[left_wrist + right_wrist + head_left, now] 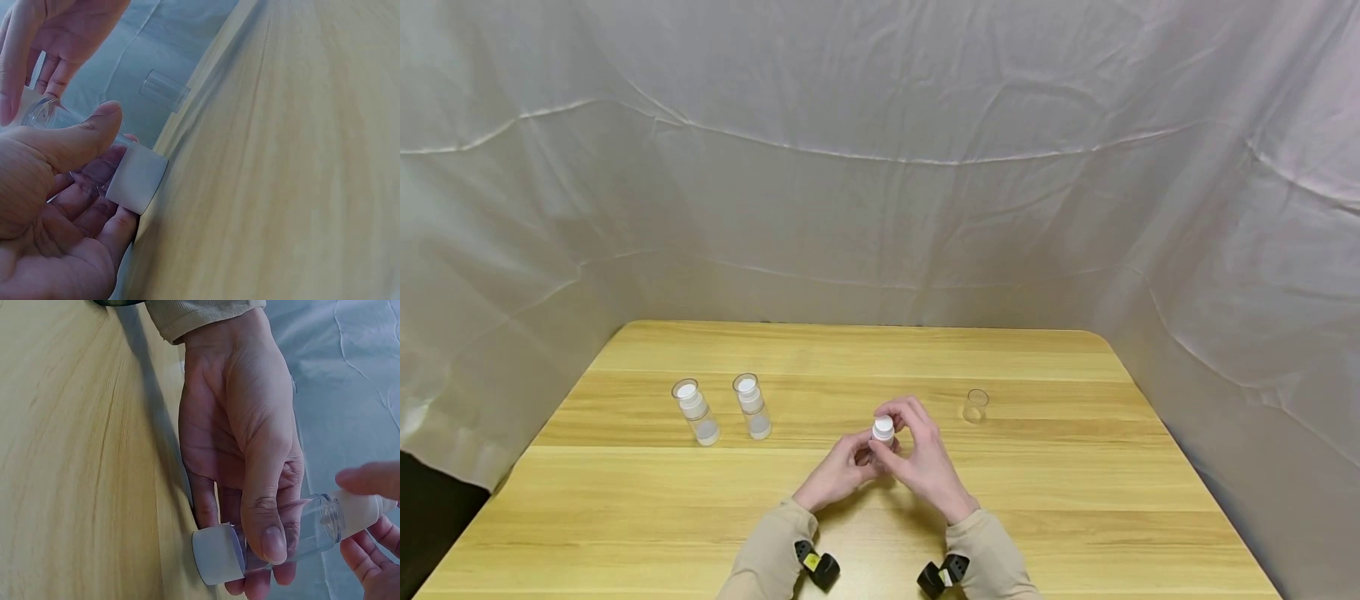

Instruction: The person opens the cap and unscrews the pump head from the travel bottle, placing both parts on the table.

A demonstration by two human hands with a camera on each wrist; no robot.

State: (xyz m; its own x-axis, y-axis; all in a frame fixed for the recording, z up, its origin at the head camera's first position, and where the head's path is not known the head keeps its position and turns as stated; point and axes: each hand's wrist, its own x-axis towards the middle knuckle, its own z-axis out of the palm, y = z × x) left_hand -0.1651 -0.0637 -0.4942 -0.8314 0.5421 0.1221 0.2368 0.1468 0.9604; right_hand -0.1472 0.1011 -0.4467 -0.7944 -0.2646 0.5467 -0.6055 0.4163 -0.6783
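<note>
Over the front middle of the table, both hands are at a clear pump bottle with a white top and white base. My left hand grips its clear body, thumb on one side and fingers on the other; the white base sticks out past the fingers. At the other end, my right hand pinches the white pump top between thumb and fingers. The bottle lies tilted across the right wrist view, with its body partly hidden behind the left hand.
Two similar bottles with clear covers stand on the left of the wooden table. A loose clear cover is on the right, beyond the right hand. Grey cloth hangs around the table's back and sides.
</note>
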